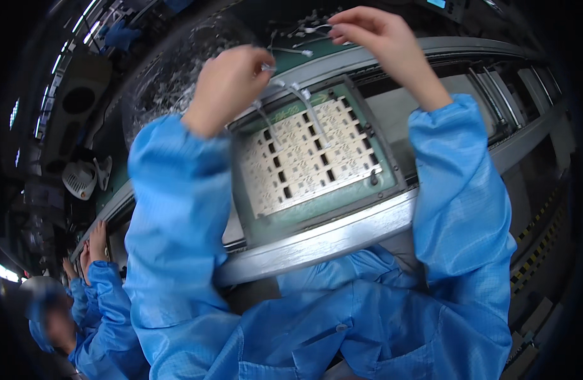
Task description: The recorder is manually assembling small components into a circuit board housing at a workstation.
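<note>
My left hand (227, 87) is closed in a pinch above the far left corner of a green carrier tray (304, 215). A small white connector of a cable (268, 67) shows at its fingertips. Beyond the tray, to the right, my right hand (381, 39) pinches a thin white cable (313, 29) between thumb and fingers. In the tray lies a pale panel of circuit boards (304, 166) with rows of black components. Two grey-white cables (309, 107) trail over the panel's far edge and onto it.
A clear plastic bag (165, 88) full of loose cables lies at the far left. More cables (298, 52) are strewn past the conveyor. Its metal rail (323, 237) runs along the near side. Co-workers in blue sleeves (108, 294) sit at left, beside a white device (80, 180).
</note>
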The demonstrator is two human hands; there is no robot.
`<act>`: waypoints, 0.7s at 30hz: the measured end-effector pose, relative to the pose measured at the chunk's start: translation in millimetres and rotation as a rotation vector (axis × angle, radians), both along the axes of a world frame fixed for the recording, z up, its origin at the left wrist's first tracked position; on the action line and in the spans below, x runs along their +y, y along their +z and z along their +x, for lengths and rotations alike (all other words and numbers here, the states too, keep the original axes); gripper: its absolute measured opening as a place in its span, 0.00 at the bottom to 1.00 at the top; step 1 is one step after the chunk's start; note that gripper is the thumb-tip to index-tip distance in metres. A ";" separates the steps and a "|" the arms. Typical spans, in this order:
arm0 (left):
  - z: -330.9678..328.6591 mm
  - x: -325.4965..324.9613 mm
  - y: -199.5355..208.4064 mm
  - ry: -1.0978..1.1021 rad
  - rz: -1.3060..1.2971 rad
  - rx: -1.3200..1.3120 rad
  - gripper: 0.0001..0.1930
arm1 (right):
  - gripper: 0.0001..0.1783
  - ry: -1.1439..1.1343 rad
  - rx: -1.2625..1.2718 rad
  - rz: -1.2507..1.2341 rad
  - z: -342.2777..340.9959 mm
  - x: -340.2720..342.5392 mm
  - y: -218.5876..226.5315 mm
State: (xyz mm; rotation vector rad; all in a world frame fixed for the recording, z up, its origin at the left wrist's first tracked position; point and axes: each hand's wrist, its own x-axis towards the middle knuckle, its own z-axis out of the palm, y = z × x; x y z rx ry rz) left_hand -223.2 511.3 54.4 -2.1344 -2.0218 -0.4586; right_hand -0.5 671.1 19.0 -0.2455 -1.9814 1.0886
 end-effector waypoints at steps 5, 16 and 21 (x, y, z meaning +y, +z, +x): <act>-1.0 92.7 -37.5 0.165 -0.019 0.135 0.11 | 0.10 -0.117 0.036 0.019 -0.7 -20.9 6.0; -91.9 93.5 0.1 0.160 0.150 -0.939 0.19 | 0.06 -0.141 0.082 0.180 -10.5 -48.8 26.4; -67.0 -27.4 20.0 0.113 0.246 -0.898 0.14 | 0.06 -0.037 -0.048 0.224 -19.6 -69.0 1.6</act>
